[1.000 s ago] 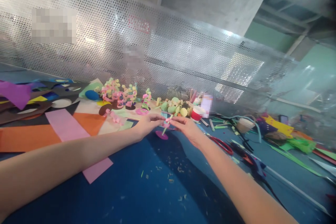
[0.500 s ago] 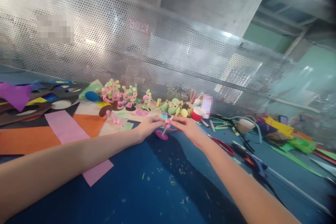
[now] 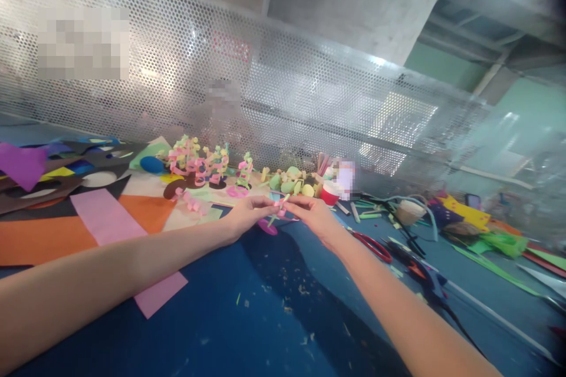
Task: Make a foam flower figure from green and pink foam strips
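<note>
A small foam craft with a green stem, a pink strip around it and a round magenta base (image 3: pixel 268 227) is between my hands, tilted. My left hand (image 3: pixel 246 215) pinches the pink strip near the top of the stem from the left. From the right, the fingertips of my right hand (image 3: pixel 315 215) close on the same spot, so the exact grip is partly hidden. Just behind stands a similar craft (image 3: pixel 244 174) with a pink spiral on a magenta disc. More such spiral crafts (image 3: pixel 188 159) cluster to its left, and a loose pink curl (image 3: pixel 191 200) lies in front of them.
Foam sheets, one orange (image 3: pixel 44 238) and one pink strip (image 3: pixel 108 215), spread at left. Green and yellow foam shapes (image 3: pixel 292 179) and a red-and-white cup (image 3: pixel 329 193) sit behind. Red-handled scissors (image 3: pixel 374 246) and a glue gun (image 3: pixel 420 271) lie at right. A perforated metal panel (image 3: pixel 287 94) borders the back.
The craft tilts more, its base shifting slightly left. My fingertips have drawn closer together over the pink strip. The whole view has moved a little.
</note>
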### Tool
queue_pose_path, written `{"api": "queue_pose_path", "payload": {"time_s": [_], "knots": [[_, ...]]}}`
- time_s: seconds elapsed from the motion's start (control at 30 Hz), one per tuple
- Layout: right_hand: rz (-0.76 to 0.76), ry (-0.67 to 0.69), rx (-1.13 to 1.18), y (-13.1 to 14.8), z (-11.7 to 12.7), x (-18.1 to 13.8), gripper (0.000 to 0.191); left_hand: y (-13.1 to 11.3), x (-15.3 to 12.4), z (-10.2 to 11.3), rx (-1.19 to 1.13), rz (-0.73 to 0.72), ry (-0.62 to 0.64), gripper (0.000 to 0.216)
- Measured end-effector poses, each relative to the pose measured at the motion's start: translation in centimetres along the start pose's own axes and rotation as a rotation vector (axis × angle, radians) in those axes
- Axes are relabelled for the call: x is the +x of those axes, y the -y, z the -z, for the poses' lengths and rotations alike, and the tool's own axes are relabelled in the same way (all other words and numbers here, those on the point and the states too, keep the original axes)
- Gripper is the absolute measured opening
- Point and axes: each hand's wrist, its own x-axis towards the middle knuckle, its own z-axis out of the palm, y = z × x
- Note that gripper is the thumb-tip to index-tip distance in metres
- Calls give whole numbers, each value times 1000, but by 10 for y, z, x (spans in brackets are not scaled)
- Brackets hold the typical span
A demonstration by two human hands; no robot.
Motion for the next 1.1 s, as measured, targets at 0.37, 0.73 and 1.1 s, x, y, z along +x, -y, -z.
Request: {"api": "queue_pose_path", "payload": {"time_s": [0.37,0.73,1.1], "knots": [[46,37,-25,-1,-2,-1,27,2,1,1,-4,-14,-28,22],[23,32,-41,1,-5,-1,27,2,1,0,-6,-19,-27,20],[52,14,-4,-8,-8,1,28,1,1,0,-120,2,14,28]]}}
